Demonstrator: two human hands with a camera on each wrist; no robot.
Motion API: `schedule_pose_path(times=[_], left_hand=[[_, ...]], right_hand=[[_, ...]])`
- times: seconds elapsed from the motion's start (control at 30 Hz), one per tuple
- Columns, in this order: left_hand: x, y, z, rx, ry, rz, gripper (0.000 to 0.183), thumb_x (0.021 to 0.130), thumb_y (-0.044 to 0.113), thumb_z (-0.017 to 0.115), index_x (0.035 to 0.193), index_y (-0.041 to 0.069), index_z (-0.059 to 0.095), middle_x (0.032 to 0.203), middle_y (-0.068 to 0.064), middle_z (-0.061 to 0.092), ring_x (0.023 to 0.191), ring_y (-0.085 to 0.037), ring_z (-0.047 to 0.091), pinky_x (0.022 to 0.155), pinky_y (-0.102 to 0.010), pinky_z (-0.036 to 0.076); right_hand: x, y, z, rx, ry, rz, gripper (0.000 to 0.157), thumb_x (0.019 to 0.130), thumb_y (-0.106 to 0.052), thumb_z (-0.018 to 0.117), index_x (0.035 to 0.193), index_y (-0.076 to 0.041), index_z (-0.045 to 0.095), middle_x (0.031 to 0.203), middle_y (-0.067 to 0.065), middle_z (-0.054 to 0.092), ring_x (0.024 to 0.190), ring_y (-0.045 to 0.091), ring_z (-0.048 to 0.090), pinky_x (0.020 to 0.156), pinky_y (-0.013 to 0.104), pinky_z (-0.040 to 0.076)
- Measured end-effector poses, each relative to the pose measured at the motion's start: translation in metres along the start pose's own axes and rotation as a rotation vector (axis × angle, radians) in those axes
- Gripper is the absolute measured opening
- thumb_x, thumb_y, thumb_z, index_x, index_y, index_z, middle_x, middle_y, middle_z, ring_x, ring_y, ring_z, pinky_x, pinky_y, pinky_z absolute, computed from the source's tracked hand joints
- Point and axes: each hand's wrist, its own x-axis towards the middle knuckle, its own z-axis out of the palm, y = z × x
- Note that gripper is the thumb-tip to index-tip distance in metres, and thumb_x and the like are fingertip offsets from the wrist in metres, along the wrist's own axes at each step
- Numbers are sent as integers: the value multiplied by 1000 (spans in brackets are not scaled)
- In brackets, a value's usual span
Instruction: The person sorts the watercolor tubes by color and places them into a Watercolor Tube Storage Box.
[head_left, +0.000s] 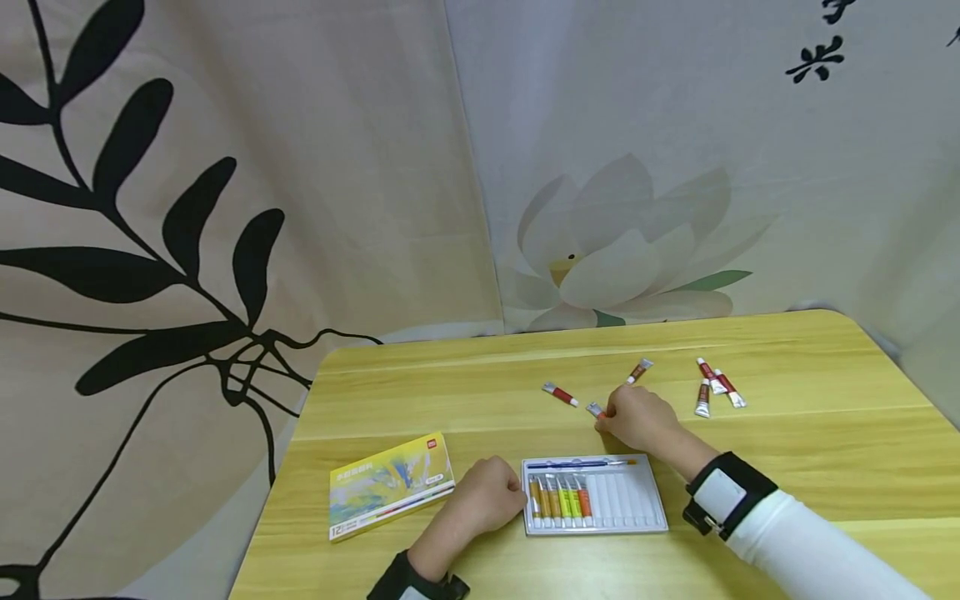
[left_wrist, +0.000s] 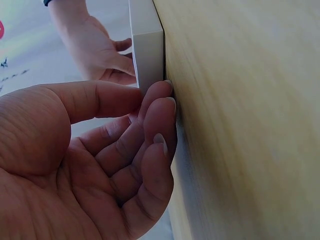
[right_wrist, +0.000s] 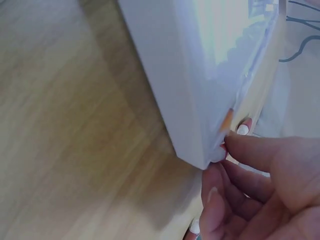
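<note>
A white plastic paint tray [head_left: 628, 497] lies on the table with several yellow to orange paint tubes [head_left: 564, 503] in its left slots and a paintbrush [head_left: 577, 464] along its back. My left hand [head_left: 491, 496] grips the tray's left edge; the left wrist view puts thumb and curled fingers [left_wrist: 159, 112] at its corner. Behind the tray, my right hand [head_left: 641, 418] pinches a red paint tube [head_left: 595, 409], whose white cap [right_wrist: 218, 153] shows between thumb and fingers. Another red tube [head_left: 559, 394] lies to its left, and a brownish-red one [head_left: 640, 370] just beyond the hand.
A yellow paint box [head_left: 390, 486] lies left of my left hand. Several dark red tubes [head_left: 718, 383] are clustered on the right of the wooden table [head_left: 810, 433]. A printed curtain [head_left: 360, 208] hangs behind the table's back edge.
</note>
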Motion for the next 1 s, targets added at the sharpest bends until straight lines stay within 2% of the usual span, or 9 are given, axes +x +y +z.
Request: schedule_pose_path(times=[0.17,0.47,0.67,1.0], left_hand=[[0,0,0,-6,0,-4,40,76,13,60,42,20,38,40,12,23,36,-5,24,35,-21,16],[-1,0,-1,2,3,5,42,76,13,59,42,20,34,41,12,21,35,-4,21,36,-21,13],[-2,2,-1,2,-6,-2,42,76,13,59,42,20,36,40,12,22,35,-4,22,35,-21,14],[-3,2,-1,-4,2,-9,38,76,12,60,43,19,42,41,12,25,36,-5,26,36,-21,17]], right_hand=[[0,1,0,-10,14,-27,19,84,-19,67,67,-12,63,58,-1,54,49,13,45,42,27,32],[-10,-2,-8,125,76,-72,14,86,-15,64,76,-5,67,63,1,57,51,13,46,46,27,38],[-33,-11,-10,261,57,-67,14,87,-15,64,80,-5,69,64,4,61,51,12,46,45,27,38],[-71,-27,0,310,34,-116,12,82,-14,68,70,-11,69,61,-2,62,52,8,48,46,25,43]])
